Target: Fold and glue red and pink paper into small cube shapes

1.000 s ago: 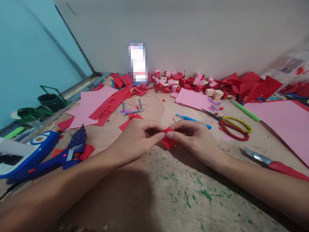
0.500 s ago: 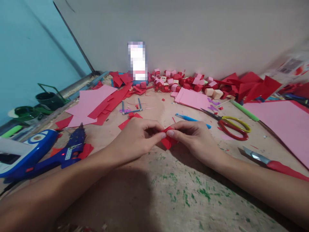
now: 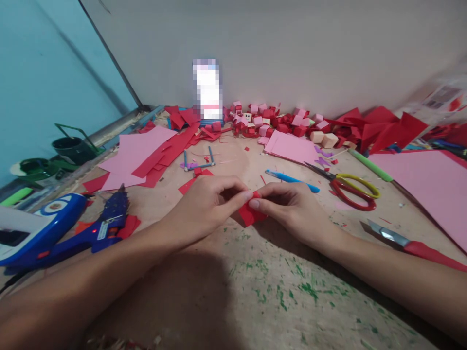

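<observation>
A small piece of red paper point(image 3: 250, 216) is pinched between both hands above the middle of the table. My left hand point(image 3: 218, 201) is closed on its upper left edge, thumb and forefinger pressed together. From the other side, my right hand point(image 3: 291, 206) grips it, with the thumb lying across its top. The paper's lower corner hangs free below the fingers, and the fingertips hide part of its upper edge. Just beyond my left hand lies another red paper piece point(image 3: 187, 186). A blue pen point(image 3: 292, 180) rests behind my right hand.
At left sit a blue glue gun point(image 3: 105, 228) and a blue-and-white device point(image 3: 40, 228). Scissors point(image 3: 352, 192) and a red-handled utility knife point(image 3: 412, 245) lie at right. Pink and red paper cubes point(image 3: 262, 120) pile along the back beside a lit phone point(image 3: 208, 90). Pink sheets point(image 3: 426, 182) cover the far right.
The red paper has turned slightly between my fingers, and more of its face now shows on the left. My left fingertips have shifted a little upward. Both hands keep hold.
</observation>
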